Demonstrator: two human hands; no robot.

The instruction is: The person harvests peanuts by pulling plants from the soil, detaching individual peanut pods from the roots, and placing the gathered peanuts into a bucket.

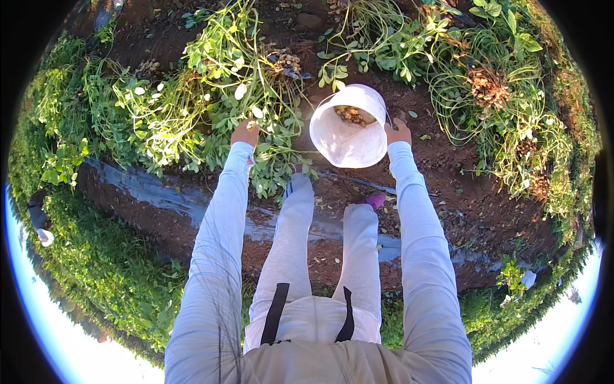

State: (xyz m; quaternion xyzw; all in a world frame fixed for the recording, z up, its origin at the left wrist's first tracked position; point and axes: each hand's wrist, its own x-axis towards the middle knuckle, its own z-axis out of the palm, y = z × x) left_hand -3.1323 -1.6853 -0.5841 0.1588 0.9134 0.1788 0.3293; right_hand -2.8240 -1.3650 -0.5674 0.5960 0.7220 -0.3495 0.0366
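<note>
A white plastic bucket (338,139) is tipped so that its mouth faces me, with several peanuts in their shells (355,115) lying inside. My right hand (399,132) grips it at the right side, by the thin handle near the rim. My left hand (246,133) is at the edge of a heap of uprooted peanut plants (276,110), among the leaves. Its fingers are partly hidden, and whether they hold anything is unclear. A cluster of peanut pods (287,61) shows at the roots above that heap.
More pulled peanut plants (508,115) lie to the right, with a root clump of pods (487,89). Strips of plastic mulch film (158,192) cross the reddish soil (407,101). A person (38,216) is at the far left, among green plants. My feet stand below the bucket.
</note>
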